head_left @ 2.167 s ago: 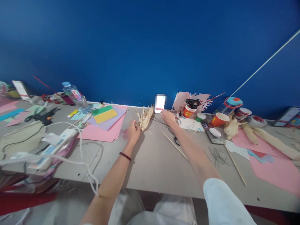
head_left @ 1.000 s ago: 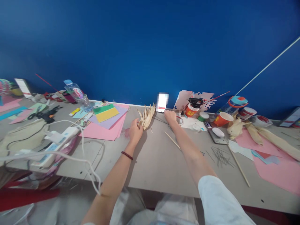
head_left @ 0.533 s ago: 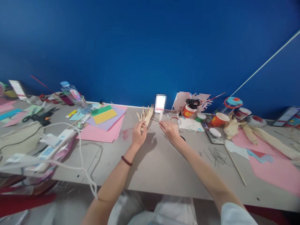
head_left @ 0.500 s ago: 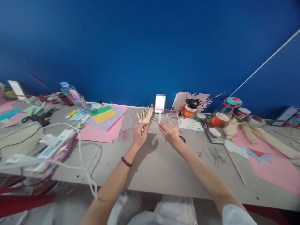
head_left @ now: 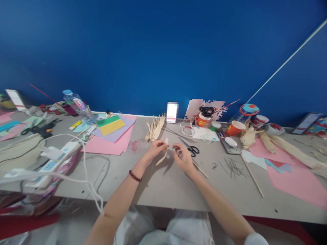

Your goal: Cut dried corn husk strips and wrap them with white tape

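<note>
My left hand point(head_left: 156, 149) pinches a narrow, pale strip of corn husk point(head_left: 162, 158) between thumb and fingertips. One end pokes up above the fingers and the other hangs toward the table. To its right, my right hand point(head_left: 183, 158) has bent, parted fingers close to the strip, with nothing visible in them. Just beyond my left hand lies a fanned bundle of dried corn husk point(head_left: 155, 128). Black-handled scissors point(head_left: 192, 149) rest past my right hand, and a thin wooden stick point(head_left: 200, 169) sticks out beside my right wrist.
Coloured paper point(head_left: 112, 126) and a plastic bottle point(head_left: 76, 102) are on the left, near a power strip point(head_left: 55, 163) with a looping white cable. Along the right stand a tape roll point(head_left: 188, 131), paper cups point(head_left: 235, 128), short wires point(head_left: 233, 167) and more husks point(head_left: 296, 149). A blue wall point(head_left: 163, 58) backs the table.
Both hands have come nearer to me, away from the husk bundle. The right hand's fingers have parted, and the husk strip is now in the left hand. The scissors have come into view.
</note>
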{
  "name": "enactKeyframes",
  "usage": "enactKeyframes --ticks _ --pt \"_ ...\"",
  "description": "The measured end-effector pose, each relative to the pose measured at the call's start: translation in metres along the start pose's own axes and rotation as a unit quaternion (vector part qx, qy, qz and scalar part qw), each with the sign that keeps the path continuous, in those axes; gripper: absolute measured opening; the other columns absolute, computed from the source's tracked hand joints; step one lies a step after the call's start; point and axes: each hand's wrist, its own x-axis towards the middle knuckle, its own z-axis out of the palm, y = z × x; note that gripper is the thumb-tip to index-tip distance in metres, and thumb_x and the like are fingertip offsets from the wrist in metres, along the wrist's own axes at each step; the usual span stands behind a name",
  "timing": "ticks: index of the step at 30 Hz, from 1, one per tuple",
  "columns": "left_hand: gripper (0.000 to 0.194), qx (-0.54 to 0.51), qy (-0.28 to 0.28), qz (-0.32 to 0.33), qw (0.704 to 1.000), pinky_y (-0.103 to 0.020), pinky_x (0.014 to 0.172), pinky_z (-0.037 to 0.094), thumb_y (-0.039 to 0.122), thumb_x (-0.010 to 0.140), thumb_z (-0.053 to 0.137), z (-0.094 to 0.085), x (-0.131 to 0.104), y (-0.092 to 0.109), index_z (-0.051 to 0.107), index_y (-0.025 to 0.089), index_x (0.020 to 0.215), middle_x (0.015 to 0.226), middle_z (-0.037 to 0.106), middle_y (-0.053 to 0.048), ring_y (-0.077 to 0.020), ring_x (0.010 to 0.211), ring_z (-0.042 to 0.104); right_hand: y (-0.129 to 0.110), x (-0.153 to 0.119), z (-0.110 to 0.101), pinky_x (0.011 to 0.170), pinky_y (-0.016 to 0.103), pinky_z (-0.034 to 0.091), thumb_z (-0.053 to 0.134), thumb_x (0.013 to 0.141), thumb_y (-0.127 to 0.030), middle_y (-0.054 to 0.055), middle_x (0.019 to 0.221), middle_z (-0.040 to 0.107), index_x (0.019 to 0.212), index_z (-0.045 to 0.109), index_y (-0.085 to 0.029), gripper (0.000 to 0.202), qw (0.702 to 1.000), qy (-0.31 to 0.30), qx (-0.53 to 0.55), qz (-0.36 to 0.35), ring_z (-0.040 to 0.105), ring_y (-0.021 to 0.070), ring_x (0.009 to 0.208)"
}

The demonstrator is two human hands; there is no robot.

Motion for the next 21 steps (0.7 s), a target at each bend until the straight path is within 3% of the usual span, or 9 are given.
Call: enactKeyframes --ticks 3,8,11,16,19,21 --pt "0.031 0.02 -0.078 -0.027 0.996 -0.021 0.051 0.033 0.043 0.07 0.062 0.003 -0.006 0.006 0.058 0.013 0.063 0.054 0.05 0.003 -0.0081 0.052 0.044 0.006 0.007 -0.005 0.047 0.021 0.044 0.06 0.075 -0.036 0.006 0.094 0.059 0.107 0.054 -0.021 0.035 0.987 0.026 0.141 0.078 0.055 0.015 0.074" --pt "0.03 0.046 -0.186 -0.043 0.981 -0.021 0.049 0.028 0.042 0.072 0.059 0.009 -0.014 0.015 0.056 0.014 0.063 0.056 0.051 0.003 -0.0078 0.051 0.041 0.011 0.016 -0.012 0.042 0.02 0.04 0.07 0.066 -0.036 0.001 0.074 0.059 0.093 0.062 -0.017 0.034 0.956 -0.059 0.237 0.163 0.05 0.0089 0.054" --pt "0.029 0.032 -0.197 -0.058 0.978 -0.022 0.048 0.029 0.042 0.073 0.059 0.006 -0.013 0.014 0.058 0.014 0.064 0.055 0.052 0.002 -0.0074 0.048 0.04 0.008 0.016 -0.015 0.045 0.021 0.04 0.072 0.063 -0.035 -0.003 0.062 0.057 0.083 0.064 -0.016 0.029 0.941 -0.073 0.266 0.195 0.047 0.0068 0.046" --pt "0.037 -0.096 -0.203 -0.047 0.973 -0.027 0.058 0.039 0.047 0.077 0.05 -0.003 -0.009 0.01 0.062 0.013 0.071 0.066 0.061 -0.008 -0.0153 0.061 0.053 0.0 0.014 -0.016 0.052 0.022 0.044 0.076 0.06 -0.033 -0.003 0.062 0.059 0.084 0.062 -0.018 0.032 0.907 -0.019 0.351 0.233 0.056 0.0101 0.056" --pt "0.023 -0.111 -0.209 -0.029 0.971 -0.028 0.062 0.042 0.036 0.074 0.058 0.004 -0.01 0.008 0.062 0.014 0.081 0.075 0.062 -0.008 -0.0167 0.069 0.056 -0.002 0.013 -0.015 0.054 0.023 0.046 0.076 0.061 -0.033 -0.003 0.066 0.06 0.085 0.061 -0.02 0.031 0.893 0.004 0.384 0.234 0.057 0.0107 0.059" --pt "0.027 -0.073 -0.195 0.002 0.978 -0.027 0.066 0.044 0.027 0.067 0.067 0.013 -0.012 0.006 0.06 0.016 0.091 0.08 0.06 -0.005 -0.016 0.076 0.055 -0.002 0.013 -0.013 0.055 0.023 0.047 0.076 0.061 -0.032 -0.003 0.069 0.06 0.084 0.06 -0.02 0.03 0.891 0.014 0.391 0.23 0.058 0.0108 0.061"
